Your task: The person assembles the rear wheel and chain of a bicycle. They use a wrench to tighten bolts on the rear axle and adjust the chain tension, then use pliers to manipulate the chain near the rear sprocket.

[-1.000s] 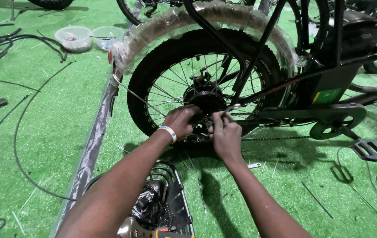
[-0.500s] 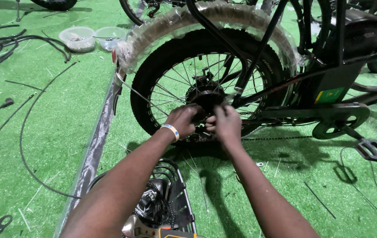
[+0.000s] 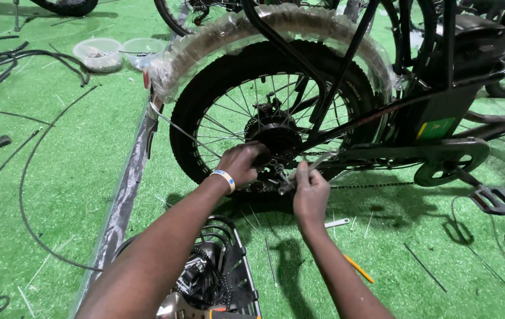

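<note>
Black spoked rear bicycle wheel (image 3: 217,118) fills the frame's centre. The left hand (image 3: 242,163) grips its dark hub (image 3: 274,139); the right hand (image 3: 309,190), just beside, pinches a thin silver wrench (image 3: 314,162) at the axle.

Two plastic tubs (image 3: 116,53) (cables nearby)
</note>
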